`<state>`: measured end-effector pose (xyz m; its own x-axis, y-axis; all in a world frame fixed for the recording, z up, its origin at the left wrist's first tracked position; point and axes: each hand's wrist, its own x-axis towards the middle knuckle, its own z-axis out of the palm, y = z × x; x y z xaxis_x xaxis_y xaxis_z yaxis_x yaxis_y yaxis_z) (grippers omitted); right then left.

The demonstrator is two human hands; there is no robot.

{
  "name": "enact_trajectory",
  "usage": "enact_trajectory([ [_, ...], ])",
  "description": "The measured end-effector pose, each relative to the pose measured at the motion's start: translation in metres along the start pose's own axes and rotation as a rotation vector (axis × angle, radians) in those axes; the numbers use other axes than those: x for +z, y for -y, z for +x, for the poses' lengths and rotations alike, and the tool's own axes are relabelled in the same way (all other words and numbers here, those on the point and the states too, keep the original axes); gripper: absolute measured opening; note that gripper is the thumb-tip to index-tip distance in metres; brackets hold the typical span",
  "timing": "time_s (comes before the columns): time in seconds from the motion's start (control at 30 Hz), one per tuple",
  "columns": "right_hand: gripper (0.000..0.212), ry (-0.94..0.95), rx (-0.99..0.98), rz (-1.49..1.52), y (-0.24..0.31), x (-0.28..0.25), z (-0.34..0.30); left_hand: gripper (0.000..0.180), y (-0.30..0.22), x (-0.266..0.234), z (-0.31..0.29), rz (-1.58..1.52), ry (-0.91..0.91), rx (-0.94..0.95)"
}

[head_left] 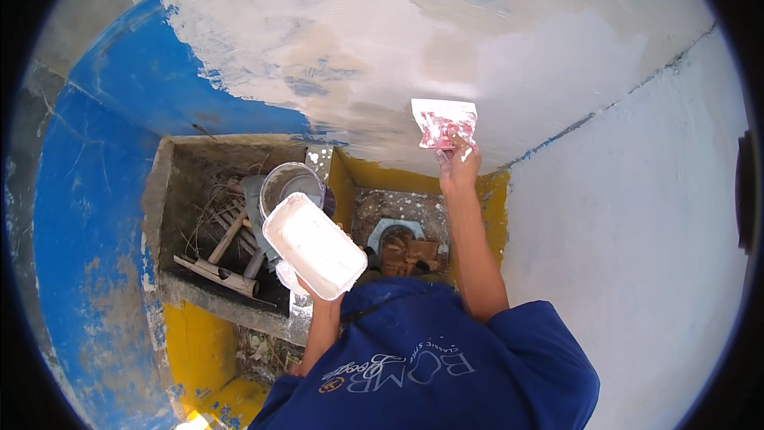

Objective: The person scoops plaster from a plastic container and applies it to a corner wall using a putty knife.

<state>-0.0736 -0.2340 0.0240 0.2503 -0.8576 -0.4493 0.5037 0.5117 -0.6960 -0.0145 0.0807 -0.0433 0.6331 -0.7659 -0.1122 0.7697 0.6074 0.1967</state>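
Note:
My right hand (460, 169) is raised, its fingers closed on a red spreader (446, 126) smeared with white putty. The spreader's wide edge is at the wall (541, 56), whose surface is mostly coated white, with bluish and beige patches. Lower down, my left hand (317, 291) supports a white rectangular tub (344, 277) from below; most of its fingers are hidden behind the tub. White putty (306, 235) lies inside it.
Left of the tub, a round bucket (292, 183) stands by a concrete trough (163, 215) holding sticks and a split pipe (215, 275). Blue-painted wall (95, 183) curves along the left. A grey toilet-like fixture (394, 227) sits below, near brown blocks (422, 252).

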Motion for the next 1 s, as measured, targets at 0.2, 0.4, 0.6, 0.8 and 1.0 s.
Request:
enact_trajectory([
  [0.2, 0.014, -0.335, 0.161, 0.052, -0.103, -0.077, 0.085, 0.076, -0.002, 0.005, -0.005, 0.021, -0.013, 0.017],
  [0.4, 0.010, -0.367, 0.135, 0.078, -0.092, -0.049, 0.086, 0.073, -0.013, -0.008, -0.016, -0.011, -0.046, 0.049],
  [0.6, 0.012, -0.197, 0.008, 0.040, -0.025, 0.005, 0.033, 0.080, -0.007, -0.010, -0.013, -0.036, -0.045, -0.004],
  [0.8, 0.007, -0.135, -0.062, 0.117, 0.003, 0.036, -0.015, 0.081, -0.005, -0.008, -0.012, -0.053, -0.003, 0.006],
  [1.0, 0.009, -0.117, -0.127, -0.044, 0.014, 0.034, 0.027, 0.084, -0.006, -0.018, -0.008, -0.020, -0.099, 0.034],
])
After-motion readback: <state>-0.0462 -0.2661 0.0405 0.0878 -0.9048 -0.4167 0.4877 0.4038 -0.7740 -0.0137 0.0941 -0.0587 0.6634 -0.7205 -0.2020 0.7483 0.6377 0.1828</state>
